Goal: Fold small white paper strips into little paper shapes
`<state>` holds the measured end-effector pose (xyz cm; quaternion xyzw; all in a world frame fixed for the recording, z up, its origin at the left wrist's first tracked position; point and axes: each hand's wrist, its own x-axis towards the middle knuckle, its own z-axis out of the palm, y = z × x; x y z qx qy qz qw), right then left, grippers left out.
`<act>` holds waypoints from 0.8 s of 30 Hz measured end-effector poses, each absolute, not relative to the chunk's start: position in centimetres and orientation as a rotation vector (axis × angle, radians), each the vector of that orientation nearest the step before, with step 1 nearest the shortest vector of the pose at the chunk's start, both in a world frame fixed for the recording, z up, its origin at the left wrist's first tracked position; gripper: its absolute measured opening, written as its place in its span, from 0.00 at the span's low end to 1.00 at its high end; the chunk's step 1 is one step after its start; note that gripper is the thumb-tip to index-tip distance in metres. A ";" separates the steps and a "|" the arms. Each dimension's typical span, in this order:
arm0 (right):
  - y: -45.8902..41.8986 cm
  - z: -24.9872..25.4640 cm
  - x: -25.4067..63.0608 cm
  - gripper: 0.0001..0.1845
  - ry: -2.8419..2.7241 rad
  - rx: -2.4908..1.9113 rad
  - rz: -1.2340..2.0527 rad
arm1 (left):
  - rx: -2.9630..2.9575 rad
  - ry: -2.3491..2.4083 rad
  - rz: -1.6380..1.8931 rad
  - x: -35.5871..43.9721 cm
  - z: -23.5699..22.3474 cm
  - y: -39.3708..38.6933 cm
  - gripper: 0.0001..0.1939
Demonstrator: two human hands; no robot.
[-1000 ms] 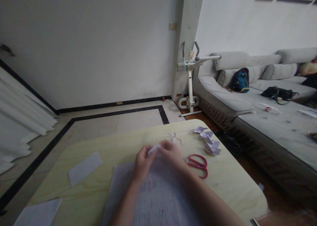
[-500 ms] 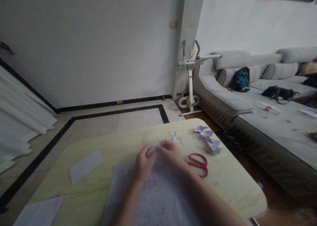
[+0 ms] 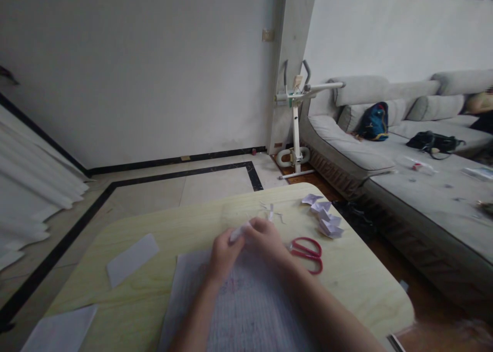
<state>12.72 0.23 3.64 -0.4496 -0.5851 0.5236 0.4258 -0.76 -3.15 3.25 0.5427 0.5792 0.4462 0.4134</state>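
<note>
Both hands pinch one small folded piece of white paper [image 3: 238,233] above the far edge of a large written sheet [image 3: 246,306]. My left hand [image 3: 224,252] is closed on its left end. My right hand [image 3: 265,238] grips the other end, and its fingers hide part of the paper. Red-handled scissors [image 3: 308,254] lie just right of my right hand, their blades partly covered by it. Thin paper scraps [image 3: 271,213] are scattered beyond my fingers. Several folded paper shapes [image 3: 329,222] stand in a row near the table's right edge.
A white paper rectangle [image 3: 132,259] lies on the table [image 3: 154,300] at left, with another white paper [image 3: 61,329] at the near left corner. Beyond the table stand a white exercise machine [image 3: 296,126] and a grey sofa [image 3: 419,198] with bags; a person sits at its far right.
The folded paper is tilted slightly differently between my fingers, which stay closed on it. My hands have barely moved, and the things on the table lie as before.
</note>
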 end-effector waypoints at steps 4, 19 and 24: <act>0.0 3.5 12.5 0.11 -1.547 -1.216 1.145 | 1.530 1.564 1.130 -0.7 3.3 -3.3 0.14; 0.4 3.3 12.8 0.14 -1.530 -1.172 1.204 | 1.302 1.506 1.275 -0.5 4.1 -3.6 0.13; 0.2 3.6 12.8 0.15 -1.600 -1.174 1.148 | 1.301 1.534 1.284 -0.7 4.0 -3.5 0.13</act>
